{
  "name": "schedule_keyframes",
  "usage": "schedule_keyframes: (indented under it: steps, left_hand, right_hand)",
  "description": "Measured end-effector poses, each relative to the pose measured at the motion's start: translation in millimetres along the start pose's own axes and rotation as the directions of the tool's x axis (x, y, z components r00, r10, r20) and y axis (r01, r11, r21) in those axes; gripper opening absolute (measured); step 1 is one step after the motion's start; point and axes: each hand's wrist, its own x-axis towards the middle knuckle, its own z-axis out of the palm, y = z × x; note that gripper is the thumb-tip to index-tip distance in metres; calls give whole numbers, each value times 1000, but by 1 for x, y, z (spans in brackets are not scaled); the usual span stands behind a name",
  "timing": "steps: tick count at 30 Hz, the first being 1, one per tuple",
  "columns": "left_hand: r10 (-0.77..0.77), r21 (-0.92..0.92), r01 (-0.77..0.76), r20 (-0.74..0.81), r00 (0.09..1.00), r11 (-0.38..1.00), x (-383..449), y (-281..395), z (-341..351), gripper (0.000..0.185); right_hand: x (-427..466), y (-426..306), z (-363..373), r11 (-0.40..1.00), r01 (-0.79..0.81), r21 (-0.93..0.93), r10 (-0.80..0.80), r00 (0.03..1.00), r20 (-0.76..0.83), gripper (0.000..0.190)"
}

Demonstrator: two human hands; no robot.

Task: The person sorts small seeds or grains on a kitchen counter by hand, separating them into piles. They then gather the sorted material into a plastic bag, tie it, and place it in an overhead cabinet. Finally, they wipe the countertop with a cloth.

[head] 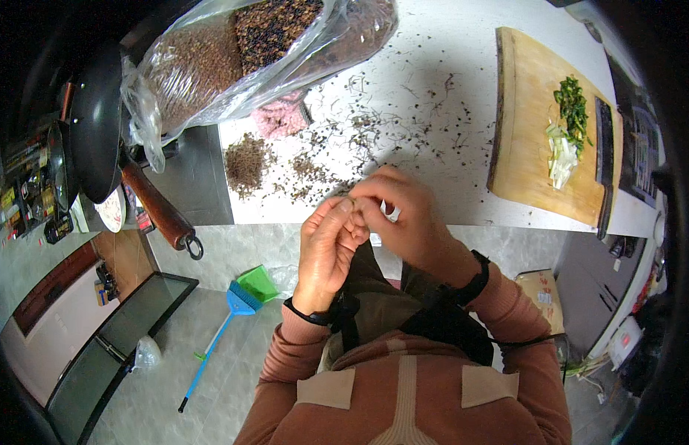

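My left hand [329, 242] is palm up at the table's front edge, its thumb and forefinger pinched on a small pale-green bit [351, 201], too small to name. My right hand [402, 214], slightly blurred, reaches in from the right with its fingertips at the same spot; whether they grip the bit is unclear. Just beyond both hands, black seeds and thin dry stems [364, 130] lie scattered over the white tabletop [277, 211]. A heap of brown stems [245, 164] sits to the left. An open clear plastic bag [336, 47] holds reddish-brown husks [197, 72] and black seeds [272, 33], resembling Sichuan pepper.
A pink cloth [280, 115] lies against the bag. At right, a wooden cutting board [525, 122] carries chopped greens [571, 105], white slices [561, 158] and a cleaver [604, 150]. A wok's wooden handle [155, 206] juts out at left. A blue broom [241, 300] and green dustpan [260, 282] are on the floor.
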Motion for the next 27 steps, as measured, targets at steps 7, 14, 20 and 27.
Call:
schedule_keyframes:
  steps: [7,14,20,27]
  left_hand:
    - [15,213,-8,-33,999,977,-18,-18,-24,13]
    - [198,176,-179,-101,975,968,-17,-11,-48,16]
    - [271,177,-254,-76,960,951,-15,0,-60,17]
    - [468,365,-417,-60,882,832,-14,-3,-65,11]
  right_hand:
    - [26,36,7,899,-321,297,223,920,321,22]
    - [65,33,10,963,-88,256,72,995,69,26]
    - [39,15,33,882,-321,345,216,926,311,18]
    - [46,14,61,767,509,-390,-405,856,321,22]
